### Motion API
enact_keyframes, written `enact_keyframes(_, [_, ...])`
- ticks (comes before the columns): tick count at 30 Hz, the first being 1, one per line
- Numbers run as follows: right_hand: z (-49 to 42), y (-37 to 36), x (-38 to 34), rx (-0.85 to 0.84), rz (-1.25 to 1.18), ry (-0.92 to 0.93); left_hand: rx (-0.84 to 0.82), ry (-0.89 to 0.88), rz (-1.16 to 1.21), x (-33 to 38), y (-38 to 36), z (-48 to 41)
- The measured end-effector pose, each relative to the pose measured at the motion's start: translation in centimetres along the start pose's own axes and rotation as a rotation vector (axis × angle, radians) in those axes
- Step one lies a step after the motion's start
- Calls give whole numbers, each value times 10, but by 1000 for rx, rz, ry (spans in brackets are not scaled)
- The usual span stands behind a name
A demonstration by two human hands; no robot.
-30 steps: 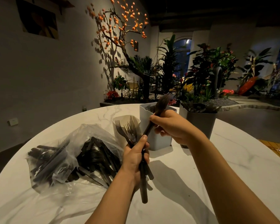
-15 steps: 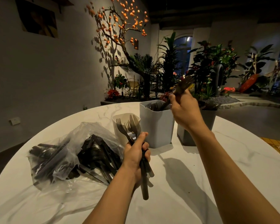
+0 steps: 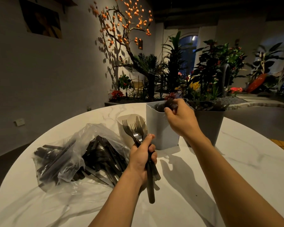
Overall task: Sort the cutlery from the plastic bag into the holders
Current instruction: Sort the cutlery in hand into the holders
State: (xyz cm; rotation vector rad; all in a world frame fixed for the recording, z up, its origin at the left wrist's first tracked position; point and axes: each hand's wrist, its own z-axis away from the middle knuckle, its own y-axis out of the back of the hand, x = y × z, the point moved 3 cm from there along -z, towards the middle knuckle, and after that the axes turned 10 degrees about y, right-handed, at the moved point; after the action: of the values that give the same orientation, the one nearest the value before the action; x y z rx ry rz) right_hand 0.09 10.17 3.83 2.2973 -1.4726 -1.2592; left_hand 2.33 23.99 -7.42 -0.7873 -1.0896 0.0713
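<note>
Head view: right hand pinches dark utensil over grey holder, dropping it in; left hand grips fork bundle, reserve stock.

The round marble table carries a bag of cutlery left of the left hand, three holders beyond it.

Nothing to read here: no lettering, label, brand or number shows on anything in view, and the wall picture is too dim.
</note>
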Motion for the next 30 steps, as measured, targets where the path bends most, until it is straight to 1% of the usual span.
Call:
enact_keyframes(1, [-1, 3, -3, 60, -25, 21, -5, 6, 8, 0, 0, 0])
enact_keyframes(3, [-2, 6, -8, 164, 16, 98, -12, 21, 25, 0, 0, 0])
enact_keyframes(5, [-1, 7, -14, 210, 121, 200, -20, 29, 37, 1, -1, 1])
enact_keyframes(6, [0, 6, -16, 203, 173, 246, -21, 26, 31, 1, -1, 1])
enact_keyframes(7, [2, 3, -17, 167, 225, 272, -21, 21, 22, 0, -1, 1])
enact_keyframes(8, [3, -1, -15, 97, 276, 275, -19, 16, 15, 0, -1, 1])
enact_keyframes(11, [7, -15, -4, -238, 438, 195, -9, 3, -3, 0, 1, 1])
enact_keyframes(12, [8, -17, -2, -302, 452, 170, -6, -1, -12, 1, 1, 0])
enact_keyframes(14, [8, -15, -2, -325, 432, 154, -9, -2, -21, 1, 2, 0])
enact_keyframes(16, [7, -11, -6, -296, 426, 170, -17, -3, -16, 1, 2, 0])
enact_keyframes(19, [9, -7, -17, -184, 383, 249, -5, -33, -8, 2, 2, 0])
enact_keyframes(21, [11, -4, -30, -102, 274, 324, 29, -64, -11, 3, 3, 0])
enact_keyframes(22, [11, -2, -37, -96, 223, 351, 51, -79, -14, 4, 3, 1])
enact_keyframes(24, [12, 0, -51, -188, 191, 358, 69, -105, -7, 6, 0, 2])
enact_keyframes(27, [14, -2, -62, -381, 247, 286, 24, -175, 0, 17, -13, 8])
enact_keyframes(28, [14, -3, -61, -406, 224, 245, 22, -207, -7, 23, -18, 11])
enact_keyframes(30, [14, -2, -58, -427, 95, 135, 39, -289, -26, 39, -27, 19])
